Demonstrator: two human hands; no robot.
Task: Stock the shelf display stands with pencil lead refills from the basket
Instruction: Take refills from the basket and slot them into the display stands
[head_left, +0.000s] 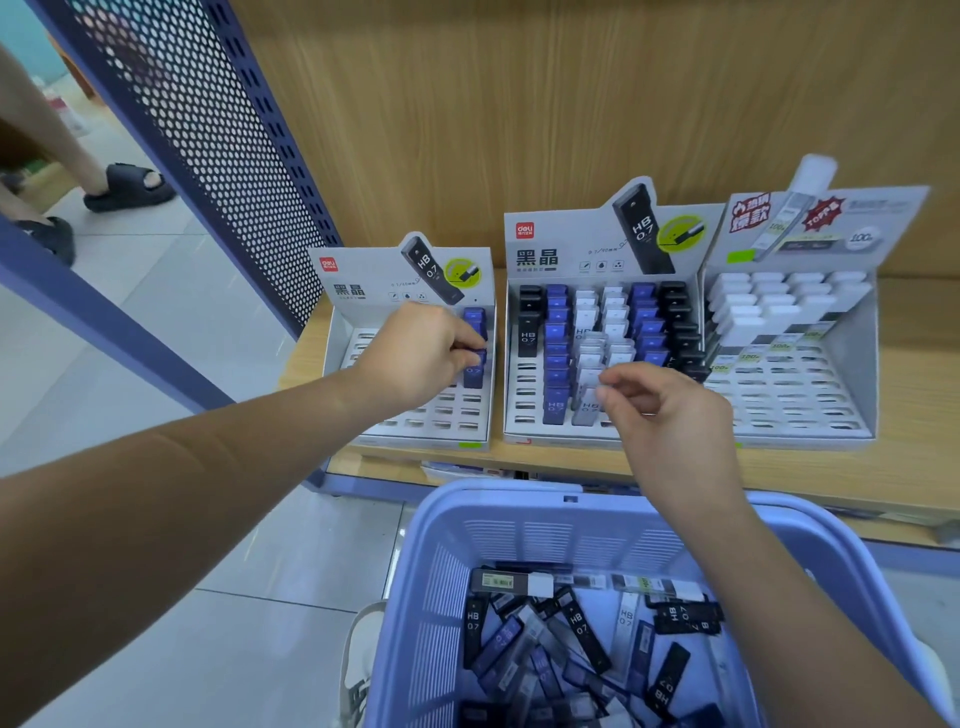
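In the head view, the left hand (421, 358) reached into the left display stand (363, 280), its fingers (462, 347) curled down and clamped on the top of a blue refill (474, 373) that stood upright in the stand's rightmost column, just in front of a second blue case (475, 318). The rest of that stand showed bare slots. The right hand (670, 415) hovered over the front of the middle display stand (561, 244), thumb and forefinger drawn close together at the tips; whether they pinched anything could not be told. That middle stand held upright rows of black, blue and white cases, and the right display stand (852, 374) beside it carried white-capped cases in its back rows. All three stands sat side by side on a wooden shelf (914, 467). Below the shelf edge and near the person, the lilac basket (519, 519) held a jumble of loose refills (579, 629), black, blue and clear, lying at all angles. A perforated blue panel (208, 130) closed the shelf's left end, and beyond it another person's feet in dark slippers (130, 187) stood on the tiled floor (182, 571).
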